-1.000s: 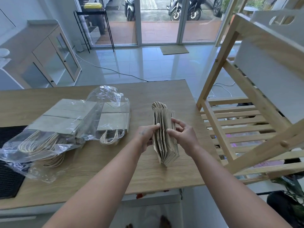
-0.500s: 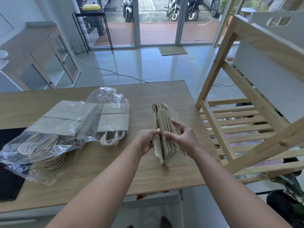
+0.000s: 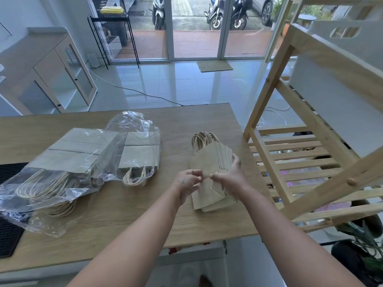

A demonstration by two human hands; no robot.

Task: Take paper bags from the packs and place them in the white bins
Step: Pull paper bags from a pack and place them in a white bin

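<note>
Your left hand and right hand meet over the stack of paper bags, which serves here as the landmark. The stack leans on the wooden surface, near its right edge, its bundled twine handles pointing away from you and its folded bottoms toward you. Your left hand is closed narrowly, its fingertips pinching the front bag near the middle of the stack's face. Your right hand wraps the stack's right side, fingers spread along the fanned edges, thumb on the front, so that it holds the bags.

To the left of the stack, on the same surface, lies a small pack of bags in clear plastic, its handles protruding toward you from the open end. Farther left of the stack lies a larger pack, also in loose clear plastic, its handles likewise turned toward you. Beyond that pack, at the surface's left edge, sits a black mat.

To the right of the stack, just off the surface, stands a slatted wooden rack. A white bin rests on its upper level, well apart from the stack.
</note>
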